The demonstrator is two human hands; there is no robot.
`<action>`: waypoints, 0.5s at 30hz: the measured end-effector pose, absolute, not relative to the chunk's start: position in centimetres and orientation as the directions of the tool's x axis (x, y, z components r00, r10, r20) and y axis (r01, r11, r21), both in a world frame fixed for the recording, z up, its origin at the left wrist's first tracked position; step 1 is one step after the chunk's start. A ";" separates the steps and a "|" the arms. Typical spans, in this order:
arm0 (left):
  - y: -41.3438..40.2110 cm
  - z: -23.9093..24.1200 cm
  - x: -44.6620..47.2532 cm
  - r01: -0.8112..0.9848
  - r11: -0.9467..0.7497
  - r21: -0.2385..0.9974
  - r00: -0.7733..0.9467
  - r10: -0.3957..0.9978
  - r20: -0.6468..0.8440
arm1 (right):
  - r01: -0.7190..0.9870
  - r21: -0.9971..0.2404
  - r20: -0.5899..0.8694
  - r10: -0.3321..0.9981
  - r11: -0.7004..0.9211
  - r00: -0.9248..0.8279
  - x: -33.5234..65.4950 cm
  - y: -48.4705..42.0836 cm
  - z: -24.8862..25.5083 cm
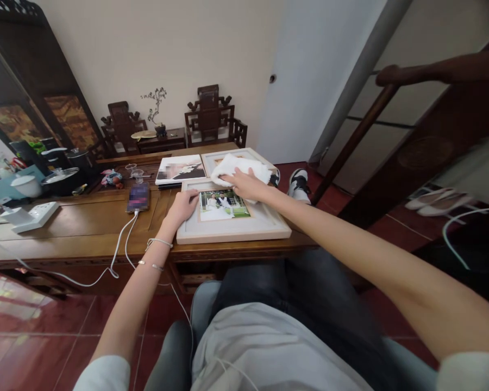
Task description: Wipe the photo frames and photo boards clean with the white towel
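A pale wooden picture frame (233,238) lies flat at the table's right end, with a wide light mat around a photo (224,205) of a couple outdoors. My left hand (182,206) grips its left side, fingers bent over the border. My right hand (248,184) is closed on a bunched white cloth (238,164), pressed down at the frame's far edge. Behind, partly under the cloth, lies a second light frame (209,157). To its left is a stack topped by a photo print (181,167), partly blurred out.
A phone (138,196) with a white charging cable lies on the wooden table (81,231). Further left are a power strip (36,216), a lidded pot (63,179) and a white lidded bowl (26,185). A wooden chair (209,122) stands behind; shoes (299,184) show beyond the table's right end.
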State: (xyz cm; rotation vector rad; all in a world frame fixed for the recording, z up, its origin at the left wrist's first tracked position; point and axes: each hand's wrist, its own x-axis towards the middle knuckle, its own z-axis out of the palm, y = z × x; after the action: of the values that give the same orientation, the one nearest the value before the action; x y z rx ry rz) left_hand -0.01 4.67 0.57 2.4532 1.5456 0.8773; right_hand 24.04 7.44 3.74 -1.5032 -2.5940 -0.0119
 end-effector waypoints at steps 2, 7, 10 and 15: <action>4.8 0.6 0.0 0.790 -0.480 0.381 0.320 0.853 0.411 | 0.855 -0.080 0.095 0.858 0.512 -0.505 22.8 7.3 3.9; 5.0 0.6 0.3 0.807 -0.455 0.377 0.306 0.868 0.391 | 0.690 -0.171 -0.070 0.689 0.704 -0.721 21.0 1.7 5.4; 4.9 0.6 0.4 0.830 -0.410 0.379 0.266 0.887 0.378 | 0.551 -0.257 -0.169 0.524 0.794 -0.834 22.6 -2.3 7.8; 4.5 0.6 0.2 0.828 -0.425 0.365 0.293 0.884 0.364 | 0.570 -0.247 -0.218 0.529 0.783 -0.820 26.8 -3.8 10.0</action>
State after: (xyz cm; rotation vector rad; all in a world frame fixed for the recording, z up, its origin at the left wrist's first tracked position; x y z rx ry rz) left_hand 0.24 4.54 0.62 2.4383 1.6222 0.7974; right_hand 26.85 -3.78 9.95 -0.9588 -3.0950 0.4998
